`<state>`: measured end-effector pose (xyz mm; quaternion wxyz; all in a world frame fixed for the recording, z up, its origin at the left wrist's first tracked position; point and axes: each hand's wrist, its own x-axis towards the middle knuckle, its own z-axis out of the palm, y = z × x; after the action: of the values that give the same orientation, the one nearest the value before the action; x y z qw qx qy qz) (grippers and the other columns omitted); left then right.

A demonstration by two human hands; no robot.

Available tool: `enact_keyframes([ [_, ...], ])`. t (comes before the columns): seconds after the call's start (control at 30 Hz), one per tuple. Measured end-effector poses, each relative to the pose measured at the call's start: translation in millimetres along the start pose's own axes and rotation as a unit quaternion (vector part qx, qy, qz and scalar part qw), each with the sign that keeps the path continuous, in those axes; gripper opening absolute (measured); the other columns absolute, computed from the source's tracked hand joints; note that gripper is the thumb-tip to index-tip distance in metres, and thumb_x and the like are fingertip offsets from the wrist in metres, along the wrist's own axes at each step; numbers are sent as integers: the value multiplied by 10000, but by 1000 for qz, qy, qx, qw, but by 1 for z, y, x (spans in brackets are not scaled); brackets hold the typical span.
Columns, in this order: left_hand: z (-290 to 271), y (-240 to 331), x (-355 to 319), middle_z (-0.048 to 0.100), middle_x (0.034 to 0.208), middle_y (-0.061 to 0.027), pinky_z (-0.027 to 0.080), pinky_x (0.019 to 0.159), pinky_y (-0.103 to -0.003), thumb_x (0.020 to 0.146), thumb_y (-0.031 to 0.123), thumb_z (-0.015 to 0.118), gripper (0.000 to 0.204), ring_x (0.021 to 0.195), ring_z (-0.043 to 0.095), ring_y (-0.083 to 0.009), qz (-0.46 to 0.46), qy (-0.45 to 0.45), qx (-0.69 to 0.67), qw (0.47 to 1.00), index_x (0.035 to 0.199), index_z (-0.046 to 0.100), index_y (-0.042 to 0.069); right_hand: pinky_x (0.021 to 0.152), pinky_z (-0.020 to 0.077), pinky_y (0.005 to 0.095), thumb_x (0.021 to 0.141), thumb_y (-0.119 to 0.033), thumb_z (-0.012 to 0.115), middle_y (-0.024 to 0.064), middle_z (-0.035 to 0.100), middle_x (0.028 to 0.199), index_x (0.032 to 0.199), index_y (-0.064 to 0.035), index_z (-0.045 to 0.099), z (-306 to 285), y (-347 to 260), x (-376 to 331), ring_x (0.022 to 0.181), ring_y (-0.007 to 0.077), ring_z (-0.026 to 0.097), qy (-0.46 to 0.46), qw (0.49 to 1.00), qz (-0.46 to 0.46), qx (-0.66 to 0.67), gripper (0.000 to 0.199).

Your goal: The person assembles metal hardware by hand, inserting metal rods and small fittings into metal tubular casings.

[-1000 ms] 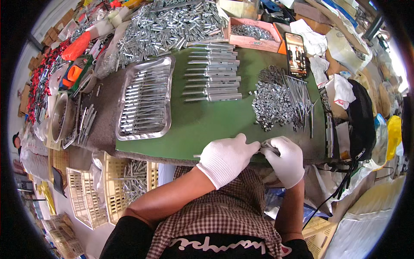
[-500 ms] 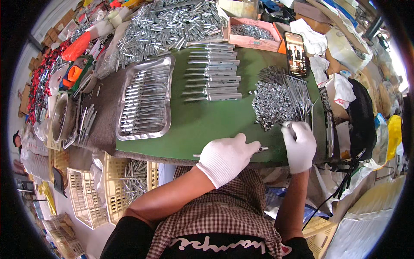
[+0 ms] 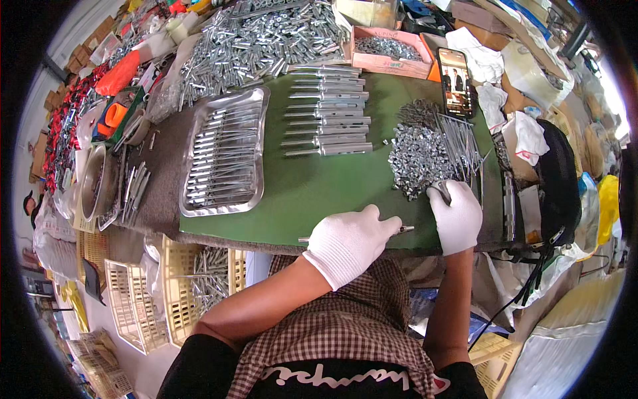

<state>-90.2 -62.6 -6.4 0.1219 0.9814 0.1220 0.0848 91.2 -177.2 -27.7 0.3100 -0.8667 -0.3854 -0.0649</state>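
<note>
My left hand (image 3: 352,246), in a white glove, is closed around a slim metal rod (image 3: 404,230). One end of it shows past my fingers, and its thin other end sticks out by the wrist. My right hand (image 3: 457,218), gloved too, has its fingertips pinched at the near edge of a heap of small silver metal pieces (image 3: 419,158). What lies between those fingers is hidden. Behind the heap is a clump of dark, fine parts (image 3: 420,113), with loose thin metal rods (image 3: 460,143) to its right.
A steel tray (image 3: 259,166) of rods sits on the green mat (image 3: 312,193). Several metal cylinders with thin rods (image 3: 342,123) lie in a row beside it. Farther back are a large pile of metal tubes (image 3: 266,46), a pink box (image 3: 392,63) and a propped phone (image 3: 456,83).
My right hand has shifted slightly left and forward, its fingertips now against the near edge of the heap. My left hand and its rod stay in place.
</note>
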Motion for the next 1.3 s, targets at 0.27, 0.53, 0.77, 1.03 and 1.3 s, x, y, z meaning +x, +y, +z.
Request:
enact_keyframes([
  [0.27, 0, 0, 0, 506, 744, -64, 510, 487, -354, 853, 219, 618, 176, 546, 610, -218, 3, 3, -7, 1000, 1028, 620, 198, 678, 490, 411, 788, -188, 711, 118, 630, 850, 856, -49, 630, -1, -2, 2, 778, 334, 633, -4, 999, -21, -46, 174],
  [0.53, 2, -1, -1, 503, 734, -62, 498, 472, -354, 855, 211, 612, 147, 531, 601, -214, 4, 25, -9, 1000, 1001, 627, 200, 674, 492, 424, 786, -181, 701, 118, 619, 880, 890, -68, 628, -3, -2, 7, 782, 334, 629, -30, 994, -76, -66, 170],
  [0.77, 4, -1, -1, 501, 720, -54, 488, 453, -352, 845, 203, 608, 139, 511, 594, -210, 12, 37, -2, 999, 980, 637, 209, 673, 490, 424, 789, -161, 688, 125, 615, 869, 892, -78, 623, -7, -6, 11, 776, 339, 625, -49, 990, -108, -72, 148],
  [1.03, 4, 0, 0, 504, 723, -57, 493, 466, -359, 855, 211, 609, 113, 522, 598, -221, 5, 35, -2, 999, 966, 631, 201, 671, 486, 424, 778, -90, 686, 144, 628, 836, 900, -55, 616, -23, -5, 2, 776, 346, 628, -79, 993, -82, -41, 146],
  [1.3, 4, 0, 0, 517, 738, -70, 504, 483, -363, 855, 218, 613, 110, 559, 619, -232, -3, 34, -23, 999, 960, 626, 192, 662, 505, 342, 768, -59, 705, 124, 654, 846, 885, -25, 658, -30, -15, -22, 747, 262, 655, -143, 978, -83, 131, 130],
])
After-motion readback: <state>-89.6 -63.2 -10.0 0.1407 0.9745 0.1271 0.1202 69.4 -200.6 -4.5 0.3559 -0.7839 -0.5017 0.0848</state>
